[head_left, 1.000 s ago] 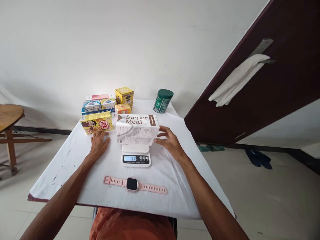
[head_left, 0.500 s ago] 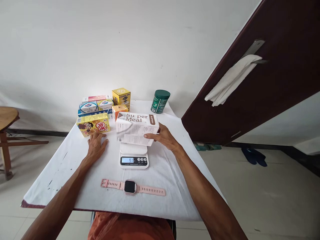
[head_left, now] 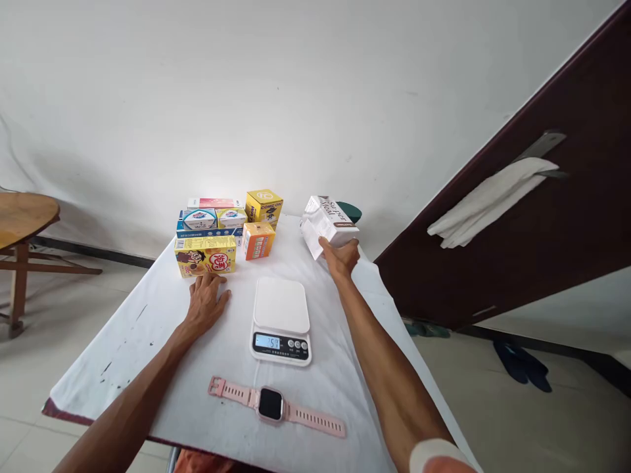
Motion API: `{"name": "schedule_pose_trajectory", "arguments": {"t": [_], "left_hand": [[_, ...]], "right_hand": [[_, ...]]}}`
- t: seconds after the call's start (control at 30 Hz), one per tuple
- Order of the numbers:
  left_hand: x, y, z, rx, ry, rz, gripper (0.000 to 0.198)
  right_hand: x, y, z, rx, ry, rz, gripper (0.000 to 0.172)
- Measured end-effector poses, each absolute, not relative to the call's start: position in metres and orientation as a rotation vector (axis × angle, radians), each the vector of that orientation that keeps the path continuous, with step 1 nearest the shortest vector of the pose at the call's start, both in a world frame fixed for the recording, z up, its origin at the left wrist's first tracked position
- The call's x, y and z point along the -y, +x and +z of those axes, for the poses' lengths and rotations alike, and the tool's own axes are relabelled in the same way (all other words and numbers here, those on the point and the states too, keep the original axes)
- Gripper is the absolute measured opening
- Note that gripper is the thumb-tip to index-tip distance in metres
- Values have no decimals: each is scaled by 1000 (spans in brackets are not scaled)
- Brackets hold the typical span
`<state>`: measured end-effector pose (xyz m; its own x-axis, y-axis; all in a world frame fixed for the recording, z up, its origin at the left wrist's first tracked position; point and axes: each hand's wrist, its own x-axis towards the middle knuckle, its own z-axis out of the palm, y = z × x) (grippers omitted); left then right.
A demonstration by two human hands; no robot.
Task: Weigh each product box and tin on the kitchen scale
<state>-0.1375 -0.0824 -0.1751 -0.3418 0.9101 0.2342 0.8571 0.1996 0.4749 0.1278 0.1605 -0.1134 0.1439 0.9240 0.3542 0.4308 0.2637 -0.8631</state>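
My right hand (head_left: 341, 257) grips a white carton (head_left: 325, 226) marked "Super Meal", tilted, at the back right of the table. Behind it a green canister (head_left: 349, 211) is mostly hidden; its lid shows. My left hand (head_left: 206, 301) rests on the cloth with fingers apart, its tips against or just in front of a yellow snack box (head_left: 206, 257). Between my arms lies a white kitchen scale (head_left: 281, 305), its platform bare and its display lit. Closer to me is a pink-strapped smartwatch (head_left: 271, 403), laid out flat.
At the back left stand an orange box (head_left: 258, 241), a tall yellow box (head_left: 265, 207) and several small cartons on a blue box (head_left: 210, 232). A white cloth covers the table (head_left: 162, 348). A wooden stool (head_left: 24, 220) is left; a dark door (head_left: 493, 256) is right.
The white carton has moved off the scale, back and to the right, in my right hand, and now blocks the canister. My left hand stays by the yellow snack box. The view has shifted.
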Motion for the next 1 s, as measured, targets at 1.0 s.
{"name": "schedule_pose_trajectory", "arguments": {"t": [1.0], "left_hand": [[84,-130,-167,-2314,1810,716,31]], "right_hand": [[-217,-42,-56,1956,-1328,543,105]]}}
